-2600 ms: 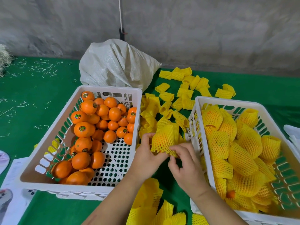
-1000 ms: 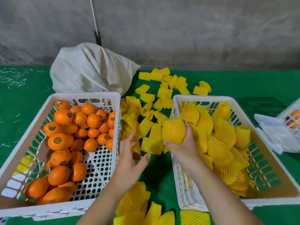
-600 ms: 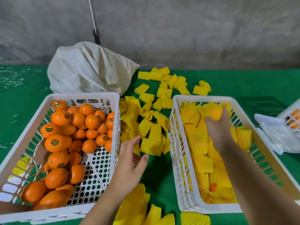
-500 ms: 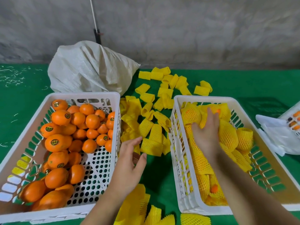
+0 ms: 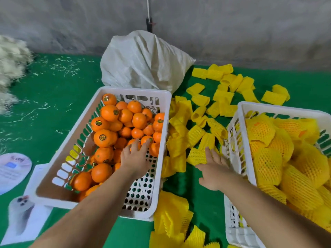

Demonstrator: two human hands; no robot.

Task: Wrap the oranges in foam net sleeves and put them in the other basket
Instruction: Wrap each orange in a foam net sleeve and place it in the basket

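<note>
Head view shows the green felt-covered table (image 5: 53, 97) carrying two white perforated plastic baskets. The right-hand basket (image 5: 240, 133) is heaped with oranges already wrapped in yellow foam net (image 5: 268, 165), and it has just gained one more: half a second ago the right hand was inside it setting down a wrapped fruit, and now that hand is out again. The left-hand basket (image 5: 161, 133) holds the pile of bare orange fruit (image 5: 114, 126), many with small round stickers. Between the two baskets lies the scatter of empty yellow foam net sleeves (image 5: 195, 135), with more spread toward the grey wall beside a white woven sack (image 5: 143, 63).

The left hand (image 5: 133, 158), which was hovering over the gap, has moved into the left-hand basket; its fingers are spread and relaxed over a small bare orange (image 5: 133, 145), touching or just above it, not yet closed round it. The right hand (image 5: 213, 169) has crossed back to the loose sleeves, fingers straight, fingertips at the edge of one flattened net sleeve (image 5: 197, 155), gripping nothing yet.

So one cycle appears finished and the next begins: an orange and a sleeve are each about to be picked up. Many bare oranges remain, so the task seems far from done.
</note>
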